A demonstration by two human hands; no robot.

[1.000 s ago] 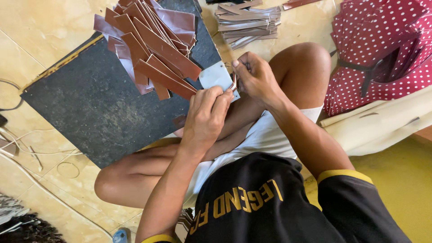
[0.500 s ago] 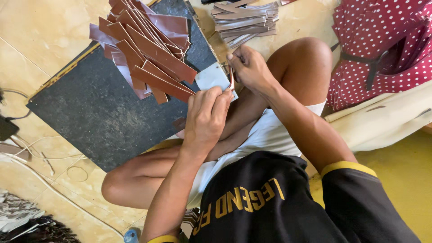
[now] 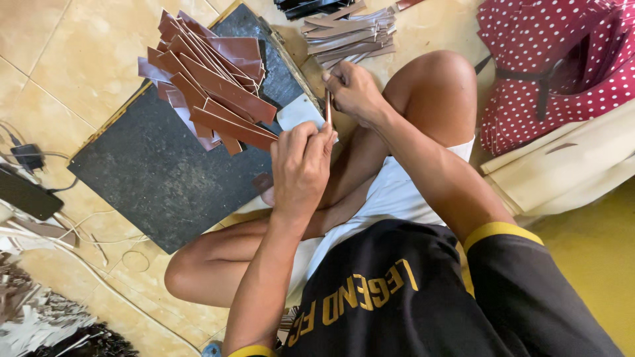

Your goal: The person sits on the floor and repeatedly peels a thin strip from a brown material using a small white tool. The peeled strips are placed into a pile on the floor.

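I sit cross-legged on a tiled floor. My left hand (image 3: 301, 168) and my right hand (image 3: 352, 91) both grip a narrow brown leather strip (image 3: 327, 109) that stands on edge between them, above a small white piece (image 3: 297, 112). A fanned pile of brown leather strips (image 3: 215, 89) lies on a dark square mat (image 3: 155, 175) just left of my hands. A stack of grey-brown strips (image 3: 350, 33) lies on the floor beyond my right hand.
A red bag with white dots (image 3: 555, 59) and a cream cloth (image 3: 562, 168) sit at the right. A black phone (image 3: 30, 195), a charger (image 3: 28, 156) and white cables (image 3: 73, 228) lie at the left. Scrap heaps fill the lower left corner (image 3: 46, 324).
My right hand has moved up and away from my left hand, drawing along the strip. The view has shifted slightly.
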